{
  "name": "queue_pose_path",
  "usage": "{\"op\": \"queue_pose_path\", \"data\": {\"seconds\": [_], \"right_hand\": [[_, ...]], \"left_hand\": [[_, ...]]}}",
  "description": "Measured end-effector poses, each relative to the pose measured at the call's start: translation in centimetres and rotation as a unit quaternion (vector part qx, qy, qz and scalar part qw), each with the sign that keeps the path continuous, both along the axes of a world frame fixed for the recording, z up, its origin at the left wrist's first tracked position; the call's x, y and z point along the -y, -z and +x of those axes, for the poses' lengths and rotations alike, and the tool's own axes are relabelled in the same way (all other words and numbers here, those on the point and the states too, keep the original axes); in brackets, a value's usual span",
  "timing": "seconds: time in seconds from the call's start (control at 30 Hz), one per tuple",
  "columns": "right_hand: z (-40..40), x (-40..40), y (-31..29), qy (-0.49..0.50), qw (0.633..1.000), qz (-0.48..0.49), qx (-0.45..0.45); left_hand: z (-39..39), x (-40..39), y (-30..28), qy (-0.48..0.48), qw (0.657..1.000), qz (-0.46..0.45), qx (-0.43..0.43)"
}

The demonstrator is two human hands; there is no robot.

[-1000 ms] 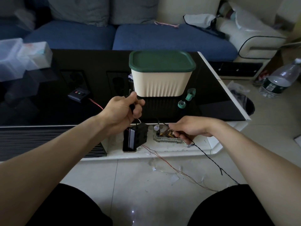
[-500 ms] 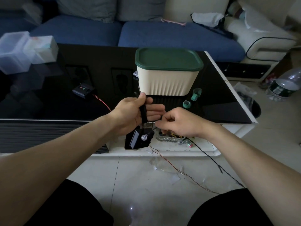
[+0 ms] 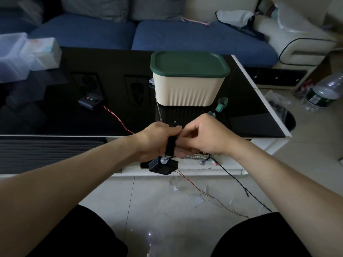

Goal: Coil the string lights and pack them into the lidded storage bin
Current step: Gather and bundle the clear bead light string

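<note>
Glossy black glass tabletop point(image 3: 74, 119); ribbed matt plastic bin point(image 3: 187, 91); smooth lid point(image 3: 189, 64)

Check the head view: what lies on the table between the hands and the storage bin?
Only bare black tabletop between the hands and the bin; a thin pale wire hangs along that gap's left edge.

lidded bin point(image 3: 187, 89) just beyond hands, bare black tabletop point(image 3: 55, 115) to its left

Black string lights point(image 3: 170, 145) seemingly coiled above table edge, cream bin point(image 3: 187, 90) upright behind, green lid point(image 3: 189, 64) on
</note>
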State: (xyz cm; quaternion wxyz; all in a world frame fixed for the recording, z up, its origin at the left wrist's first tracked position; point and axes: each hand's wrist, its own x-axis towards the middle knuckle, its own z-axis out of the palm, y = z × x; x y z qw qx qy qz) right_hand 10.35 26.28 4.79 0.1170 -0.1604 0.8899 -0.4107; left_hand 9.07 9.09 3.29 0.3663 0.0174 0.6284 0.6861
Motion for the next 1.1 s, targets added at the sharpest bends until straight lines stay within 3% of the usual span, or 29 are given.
{"op": "queue_pose_path", "data": {"seconds": [0.27, 0.47, 0.6, 0.73, 0.97, 1.1], "right_hand": [[0.1, 0.0, -0.5, 0.025, 1.0, -0.016, -0.01], [-0.3, -1.1, -0.2, -0.038, 0.99, -0.034, 0.13], [-0.1, -2.2, -0.2, -0.089, 0.963, -0.063, 0.244], [-0.1, -1.6, 0.2, -0.082, 0.98, -0.054, 0.175], [-0.5, -1.4, 1.7, 0.042, 0.983, -0.134, 0.118], [-0.6, -1.9, 1.6, 0.059, 0.973, -0.181, 0.132]], "left_hand": [[-0.1, 0.6, -0.7, 0.158, 0.983, -0.092, -0.017], [0.0, 1.1, -1.4, 0.229, 0.968, -0.097, 0.029], [-0.2, 1.8, -1.3, 0.196, 0.975, -0.079, 0.061], [-0.2, 1.9, -1.5, 0.141, 0.988, -0.048, 0.05], [0.3, 1.7, -2.1, 0.109, 0.983, 0.127, 0.079], [0.2, 1.4, -2.0, 0.101, 0.985, 0.127, 0.065]]}}
